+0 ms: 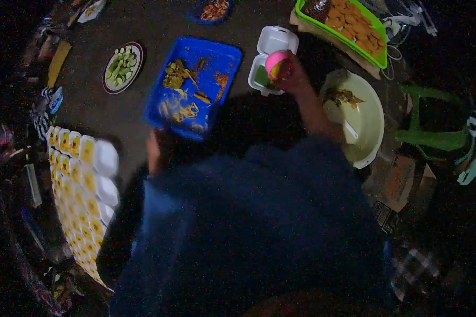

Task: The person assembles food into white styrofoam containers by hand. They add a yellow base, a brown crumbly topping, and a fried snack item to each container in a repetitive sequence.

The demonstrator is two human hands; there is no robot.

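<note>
The right hand [293, 77] clasps a rounded, yellow-patched pink cup [275, 62], axis unclear; white box [276, 40] points away; left hand's [153, 152] grip unclear.

We look down on a dark brown floor [143, 21] in dim light. Toward its right edge we see a green stool [433, 138].

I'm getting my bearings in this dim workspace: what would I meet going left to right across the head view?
Rows of white containers, plate of green slices, blue tray, open white foam box, pale basin, green stool.
</note>
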